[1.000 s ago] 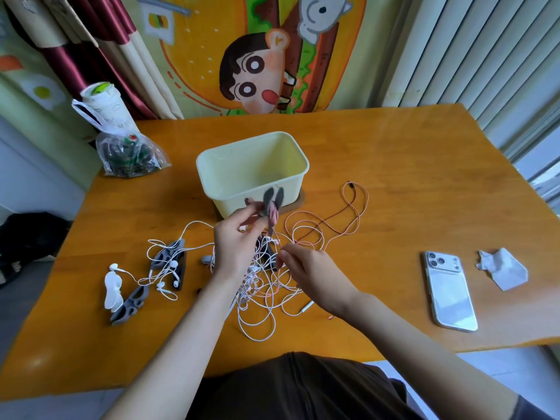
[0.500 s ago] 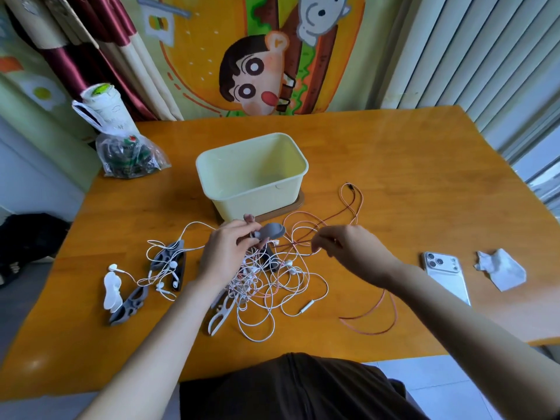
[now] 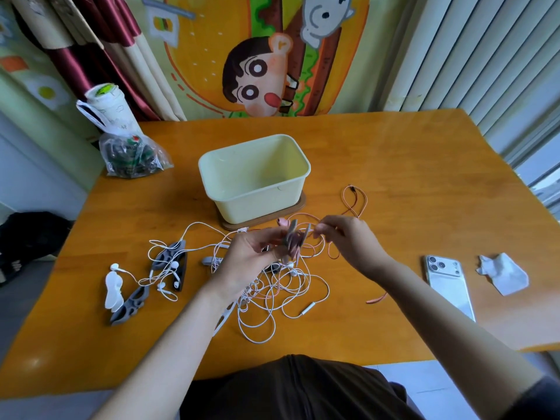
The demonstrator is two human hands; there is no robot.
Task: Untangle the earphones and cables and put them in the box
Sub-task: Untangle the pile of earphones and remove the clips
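Observation:
A pale yellow box [image 3: 230, 207] stands on a brown board in the middle of the table, with nothing visible inside. In front of it lies a tangle of white earphone cables [image 3: 272, 298] mixed with a pink cable. My left hand [image 3: 245, 262] holds a grey cable winder [image 3: 292, 237] with pink cable on it, lifted above the tangle. My right hand [image 3: 348, 244] pinches the pink cable right beside the winder. An orange cable [image 3: 354, 201] loops on the table to the right of the box.
More grey winders [image 3: 169, 259] and white earbuds [image 3: 115, 266] lie at the left. A phone [image 3: 448, 283] and a crumpled tissue [image 3: 503, 274] sit at the right. A plastic bag [image 3: 130, 156] and a white bottle stand at the back left.
My right hand has moved left, back to the winder. The left hand has lifted the winder a little higher, and the orange cable's loose end now lies nearer the phone.

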